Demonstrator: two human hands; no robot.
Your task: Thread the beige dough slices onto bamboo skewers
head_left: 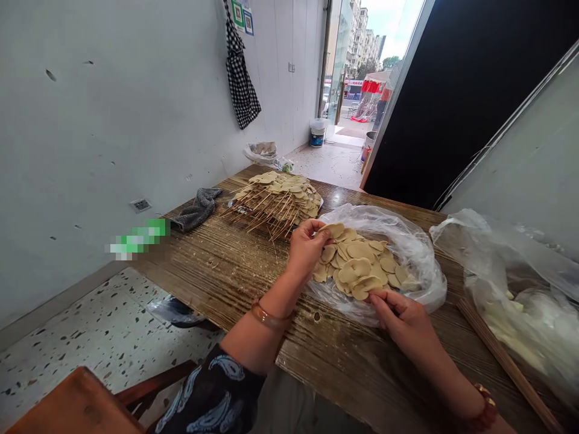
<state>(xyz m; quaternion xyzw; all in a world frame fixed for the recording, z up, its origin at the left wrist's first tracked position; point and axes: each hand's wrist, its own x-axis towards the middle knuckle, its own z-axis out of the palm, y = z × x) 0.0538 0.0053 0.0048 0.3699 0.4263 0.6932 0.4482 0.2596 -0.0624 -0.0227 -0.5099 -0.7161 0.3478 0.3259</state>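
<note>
**Two-sided pinch: tear and spill risk**

Everything is laid out on a wooden table (pixel 217 265). At its right side a cloudy plastic bag (pixel 534 325) is parked; its pale contents can't be identified. Mid-table, an open bag (pixel 432 280) is spread, its thin film slumped around the pile of loose slices (pixel 362 256). If the film is snagged by a wrist, slices could be dragged out. Beyond, to the left, the skewered heap (pixel 292 193) is stacked high, stick ends pointed mostly to the near side; a slide could be caused if those ends are bumped by the left hand (pixel 305 247), which is held just beside them. A bundle of thin sticks (pixel 506 364) is laid beyond the right hand (pixel 402 316); it could be scattered by a wide elbow swing.

Left thumb and fingers are clamped on one slice (pixel 333 229) at the pile's far left. Right thumb and forefinger are closed on the near edge of another slice (pixel 366 288). Slices look thin and soft: tearing could be caused by hard pulling, doubles by sticking.
</note>
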